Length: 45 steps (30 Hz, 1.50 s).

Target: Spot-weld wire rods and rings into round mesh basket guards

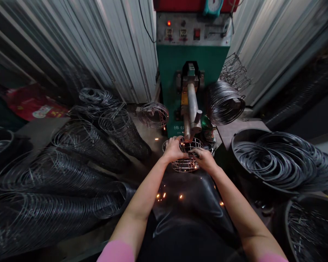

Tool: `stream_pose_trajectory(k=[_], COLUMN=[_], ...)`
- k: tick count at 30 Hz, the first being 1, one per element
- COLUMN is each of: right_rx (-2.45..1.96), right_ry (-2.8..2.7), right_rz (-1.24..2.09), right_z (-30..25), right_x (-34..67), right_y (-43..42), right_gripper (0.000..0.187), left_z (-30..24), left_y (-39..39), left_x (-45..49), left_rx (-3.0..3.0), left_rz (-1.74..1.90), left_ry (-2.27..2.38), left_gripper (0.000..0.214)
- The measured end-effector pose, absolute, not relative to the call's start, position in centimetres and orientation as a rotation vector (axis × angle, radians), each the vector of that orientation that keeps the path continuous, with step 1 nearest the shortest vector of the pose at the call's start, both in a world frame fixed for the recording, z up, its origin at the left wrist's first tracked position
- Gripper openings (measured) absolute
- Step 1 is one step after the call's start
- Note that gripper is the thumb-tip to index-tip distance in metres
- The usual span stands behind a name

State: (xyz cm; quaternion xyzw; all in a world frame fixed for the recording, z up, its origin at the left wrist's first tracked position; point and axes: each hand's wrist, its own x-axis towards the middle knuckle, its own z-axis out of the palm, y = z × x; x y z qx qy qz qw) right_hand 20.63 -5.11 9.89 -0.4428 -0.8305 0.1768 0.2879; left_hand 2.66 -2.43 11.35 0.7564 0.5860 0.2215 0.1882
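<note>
A round wire basket (186, 166) sits under the electrode arm (192, 103) of a green spot welder (169, 58), and orange sparks fly around it. My left hand (175, 150) grips the basket's left side with curled fingers. On the right side my right hand (203, 158) is closed, its fingers pinched near the wires by a small dark piece that I cannot make out. The electrode tips meet at the far rim of the basket, partly hidden by my hands. A dark, shiny apron (188, 203) covers my lap below.
Stacks of wire rings (120, 123) stand on the left. Wire hoops hang beside the welder, with a ring coil (225, 102) at its right. A black tub (236, 145) of rings and a bin of short wire pieces (311, 229) stand at the right.
</note>
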Motion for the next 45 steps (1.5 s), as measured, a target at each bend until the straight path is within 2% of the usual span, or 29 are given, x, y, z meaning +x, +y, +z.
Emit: stream_pose_trajectory(k=[7,11,16,22,28,37,41,45], right_rx=[-1.322,-1.358,-1.516,-1.572,-1.389,-1.278,-1.267,-1.375], right_ry=[-2.157,-1.822,-1.279,-1.136,-0.420,-0.359,-0.372,-0.459], right_rz=[0.374,0.425,0.814,0.867,1.221,1.441,1.442,1.233], right_z=[10.2,9.7,3.9,-2.3,-2.2,-1.3,-0.3,0.3], right_x=[19.9,20.3,23.3,24.8,25.8,27.5,27.4,26.4], right_y=[-4.0,-5.2,-10.5,-15.5,-13.7,-13.1,-13.1,-14.4], right_gripper=[0.024,0.024,0.035,0.034,0.025,0.012,0.013,0.023], left_z=[11.3,10.9,11.5,12.2,12.0,10.8,11.0,10.0], left_y=[-0.8,-0.1,-0.5,-0.9,0.4,2.0,2.1,1.3], left_x=[3.1,3.2,3.1,3.2,3.3,3.1,2.9,1.0], left_rx=[2.036,2.019,2.056,2.124,2.003,1.946,1.940,1.903], left_rz=[0.620,0.621,0.647,0.665,0.687,0.718,0.691,0.736], left_ry=[1.730,1.726,1.751,1.758,1.822,1.789,1.750,1.628], left_gripper=[0.088,0.086,0.090,0.089,0.087,0.086,0.090,0.114])
